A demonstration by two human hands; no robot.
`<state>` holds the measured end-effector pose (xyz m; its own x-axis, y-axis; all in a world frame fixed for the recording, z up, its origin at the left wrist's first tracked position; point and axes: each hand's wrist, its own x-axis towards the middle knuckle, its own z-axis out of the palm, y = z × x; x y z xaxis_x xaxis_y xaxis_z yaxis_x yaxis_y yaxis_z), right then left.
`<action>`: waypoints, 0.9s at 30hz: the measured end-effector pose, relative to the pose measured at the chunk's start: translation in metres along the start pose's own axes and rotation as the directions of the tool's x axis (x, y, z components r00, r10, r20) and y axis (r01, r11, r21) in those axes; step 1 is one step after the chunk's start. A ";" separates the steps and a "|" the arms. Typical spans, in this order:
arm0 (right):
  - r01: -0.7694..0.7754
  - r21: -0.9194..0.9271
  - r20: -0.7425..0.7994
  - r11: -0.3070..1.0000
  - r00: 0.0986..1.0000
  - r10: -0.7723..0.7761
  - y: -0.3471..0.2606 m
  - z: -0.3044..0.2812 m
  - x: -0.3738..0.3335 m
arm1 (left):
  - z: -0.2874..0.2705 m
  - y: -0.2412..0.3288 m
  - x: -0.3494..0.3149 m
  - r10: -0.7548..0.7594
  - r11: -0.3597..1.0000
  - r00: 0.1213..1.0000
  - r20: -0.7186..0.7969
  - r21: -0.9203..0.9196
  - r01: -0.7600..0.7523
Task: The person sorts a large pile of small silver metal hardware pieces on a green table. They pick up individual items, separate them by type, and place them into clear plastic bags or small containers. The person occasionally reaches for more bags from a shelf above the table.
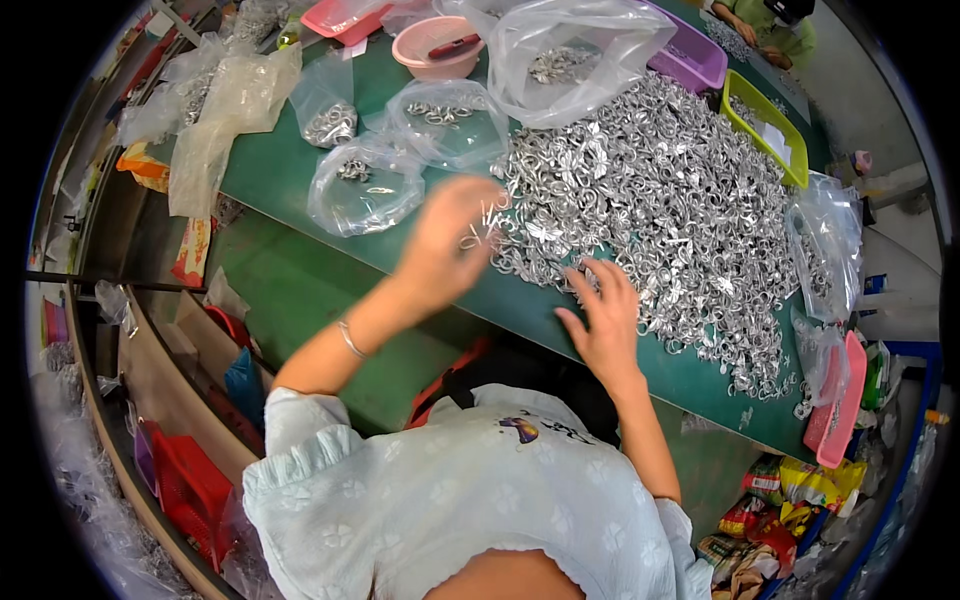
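A broad heap of small silver-coloured metal rings [650, 200] covers much of the green table [290, 190]. My left hand [445, 245] is at the heap's left edge, its fingers smeared by motion. A few silver pieces show at its fingertips, but whether they are gripped is unclear. Further right, my right hand [607, 325] is open, fingers spread and tips at the near edge of the heap. Beyond my left hand lie two clear plastic bags, a nearer bag [340, 205] and a farther bag [470, 140], each with some rings inside.
A large clear bag [520, 90], a pink bowl [405, 50] with a red-handled tool, a purple basket [700, 60] and a lime-green basket [795, 150] stand along the far side. A pink basket [850, 390] is at the right edge. Wooden shelving [170, 370] is at left. Another person [785, 40] sits far right.
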<state>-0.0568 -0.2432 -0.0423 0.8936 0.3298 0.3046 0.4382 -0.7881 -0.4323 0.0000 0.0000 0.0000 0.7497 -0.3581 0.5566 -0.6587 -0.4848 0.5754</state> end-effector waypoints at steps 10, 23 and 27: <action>0.047 -0.361 -0.051 0.931 0.996 -0.070 0.042 0.000 -0.025 | 0.078 -0.016 -0.047 -0.209 0.969 0.967 0.148 0.162 0.184; -0.380 -0.342 -0.414 0.859 0.882 0.226 0.099 -0.035 -0.026 | 0.079 -0.029 -0.021 -0.356 0.932 0.915 -0.188 -0.134 0.335; -0.379 -0.253 -0.388 0.890 0.883 0.266 0.072 -0.034 -0.020 | 0.084 -0.041 -0.013 -0.508 0.848 0.806 -0.303 -0.336 0.409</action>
<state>-0.0466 -0.3243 -0.0508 0.8672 -0.1199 0.4833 0.0268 -0.9579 -0.2857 0.0228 -0.0423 -0.0816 0.9198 0.1997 0.3377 -0.2738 -0.2896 0.9172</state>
